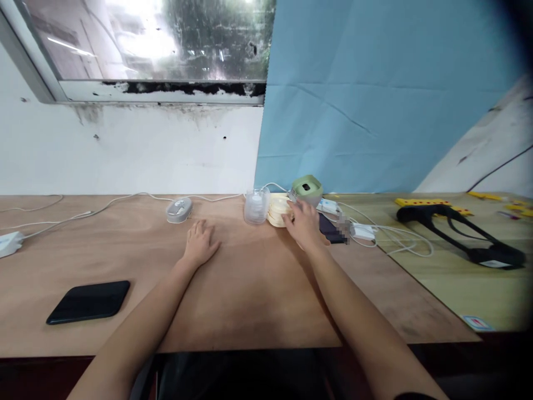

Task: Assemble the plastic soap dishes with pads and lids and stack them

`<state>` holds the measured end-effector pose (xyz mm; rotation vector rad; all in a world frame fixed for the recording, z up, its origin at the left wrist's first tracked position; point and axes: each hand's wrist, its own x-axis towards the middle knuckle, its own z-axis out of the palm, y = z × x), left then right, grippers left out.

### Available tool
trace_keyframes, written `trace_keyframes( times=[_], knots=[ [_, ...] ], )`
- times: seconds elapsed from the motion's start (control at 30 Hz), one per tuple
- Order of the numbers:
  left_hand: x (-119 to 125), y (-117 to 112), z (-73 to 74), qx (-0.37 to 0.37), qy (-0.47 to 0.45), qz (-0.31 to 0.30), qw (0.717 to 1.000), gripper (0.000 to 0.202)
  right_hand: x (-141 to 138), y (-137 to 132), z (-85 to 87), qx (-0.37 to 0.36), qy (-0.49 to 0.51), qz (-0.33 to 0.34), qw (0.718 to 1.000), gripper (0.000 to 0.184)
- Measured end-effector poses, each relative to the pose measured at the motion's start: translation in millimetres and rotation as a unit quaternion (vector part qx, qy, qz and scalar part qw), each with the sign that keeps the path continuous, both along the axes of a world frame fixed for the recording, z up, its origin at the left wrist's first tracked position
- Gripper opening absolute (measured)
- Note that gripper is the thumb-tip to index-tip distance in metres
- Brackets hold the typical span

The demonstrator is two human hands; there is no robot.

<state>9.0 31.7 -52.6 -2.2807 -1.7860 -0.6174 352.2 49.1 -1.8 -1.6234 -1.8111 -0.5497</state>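
Note:
My left hand [200,242] lies flat on the wooden table [250,289], fingers stretched out, holding nothing. My right hand [303,222] reaches to the far edge and touches a pale yellow round part [276,210] beside a green device [307,190]. Its fingers are loosely curled against these parts; I cannot make out a firm grip. A clear plastic cup [256,205] stands just left of the yellow part. A dark phone-like object [331,229] lies partly under my right wrist.
A black phone [89,301] lies at the near left. A grey oval device [179,210] with a white cable sits at the back. White chargers and cables [366,232] lie to the right, and a black headband-like object [458,230] rests on the green-toned table.

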Motion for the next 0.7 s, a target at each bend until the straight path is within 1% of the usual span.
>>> trace_keyframes(
  times=[0.1,0.2,0.27,0.37,0.47,0.57,0.63,0.7],
  knots=[
    [3.7,-6.4,-2.5,-0.020,0.002,-0.035,0.999,0.054,1.9,6.5,-5.0,-0.009,0.011,0.015,1.000,0.038],
    [1.7,-11.0,-3.4,-0.039,-0.006,-0.046,0.998,0.055,7.9,5.6,-10.1,-0.002,0.042,0.031,0.999,0.031],
    [-0.2,-12.5,-3.5,-0.047,-0.011,-0.049,0.998,0.054,11.0,3.3,-10.3,0.008,0.059,0.038,0.997,0.027],
    [-1.7,-12.5,-3.2,-0.057,-0.016,-0.057,0.997,0.053,12.8,1.2,-8.0,0.016,0.070,0.049,0.996,0.025],
    [-2.1,-11.2,-2.8,-0.068,-0.020,-0.068,0.995,0.053,12.0,0.5,-6.6,0.000,0.058,0.069,0.996,0.023],
    [-2.4,-9.7,-2.9,-0.074,-0.018,-0.073,0.994,0.052,9.7,-1.0,-6.1,-0.016,0.048,0.074,0.996,0.022],
    [-2.7,-8.9,-3.0,-0.080,-0.015,-0.073,0.994,0.052,7.8,-2.8,-5.2,-0.022,0.056,0.075,0.995,0.022],
    [-2.9,-8.6,-2.7,-0.085,-0.016,-0.073,0.994,0.051,5.6,-4.8,-3.5,-0.012,0.079,0.085,0.993,0.022]
  ],
)
